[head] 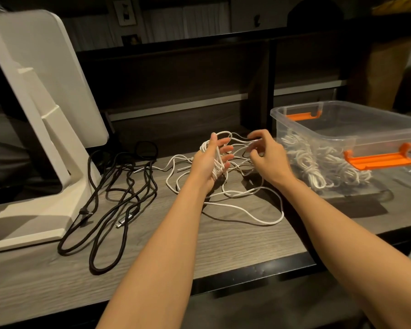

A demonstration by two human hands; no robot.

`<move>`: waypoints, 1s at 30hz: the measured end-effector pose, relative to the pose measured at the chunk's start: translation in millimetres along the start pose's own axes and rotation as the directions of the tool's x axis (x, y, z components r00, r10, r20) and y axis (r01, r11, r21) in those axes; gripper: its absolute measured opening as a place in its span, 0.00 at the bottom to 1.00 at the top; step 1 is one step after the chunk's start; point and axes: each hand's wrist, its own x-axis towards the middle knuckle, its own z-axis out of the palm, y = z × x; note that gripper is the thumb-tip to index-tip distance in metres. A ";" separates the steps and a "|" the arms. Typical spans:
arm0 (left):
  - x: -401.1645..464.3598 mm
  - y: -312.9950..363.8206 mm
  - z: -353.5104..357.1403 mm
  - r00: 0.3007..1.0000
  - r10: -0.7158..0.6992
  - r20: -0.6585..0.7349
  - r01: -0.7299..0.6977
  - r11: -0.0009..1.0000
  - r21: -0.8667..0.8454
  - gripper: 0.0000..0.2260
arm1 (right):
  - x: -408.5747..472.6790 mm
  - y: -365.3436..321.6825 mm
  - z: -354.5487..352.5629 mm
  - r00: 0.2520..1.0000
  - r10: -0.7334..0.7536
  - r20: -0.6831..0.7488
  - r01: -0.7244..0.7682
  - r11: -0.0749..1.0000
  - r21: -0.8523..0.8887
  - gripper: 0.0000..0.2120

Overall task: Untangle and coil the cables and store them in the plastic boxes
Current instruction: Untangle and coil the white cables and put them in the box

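My left hand stands upright with its fingers spread straight, and several turns of the white cable are wrapped around the palm, so it is serving as a spool. My right hand sits just beside it, fingers curled and pinching a strand of the same cable up near the left fingertips, feeding the next turn as far as I can judge.

Below the hands, the rest of that white cable lies in loose, crossing loops on the counter, with one long loop trailing toward me. I would say this cable is only partly coiled, with a good deal of slack left to wind.

To the right, touching nothing I hold, the clear plastic box with orange latches already has a heap of white coils inside, so some of the storing is done. To the left, the black cable lies sprawled and uncoiled beside the white monitor stand; that one looks untouched and is left to do.
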 end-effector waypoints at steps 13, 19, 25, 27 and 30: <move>1.2 -3.7 5.0 1.000 -0.019 0.015 0.018 0.998 0.055 0.19 | 2.0 -8.5 2.2 0.971 0.046 0.234 -0.155 0.867 0.474 0.03; 5.6 -4.3 6.9 0.992 0.100 -0.076 -0.100 0.995 0.009 0.20 | 0.7 -12.2 -0.1 0.890 0.042 0.453 -0.186 0.943 0.277 0.08; 3.1 2.4 -2.9 1.000 0.008 -0.006 -0.010 0.899 -0.438 0.19 | 1.1 1.5 9.6 0.965 0.098 0.244 -0.072 0.991 -0.112 0.12; 1.8 1.7 -3.6 1.000 -0.019 0.011 0.022 0.845 -0.535 0.19 | 2.9 5.7 8.6 0.989 0.108 0.103 -0.090 0.982 -0.169 0.10; 2.2 2.5 -2.5 0.999 -0.037 0.001 0.031 0.824 -0.565 0.20 | 2.7 4.9 7.7 0.993 0.119 -0.019 -0.120 0.980 -0.159 0.05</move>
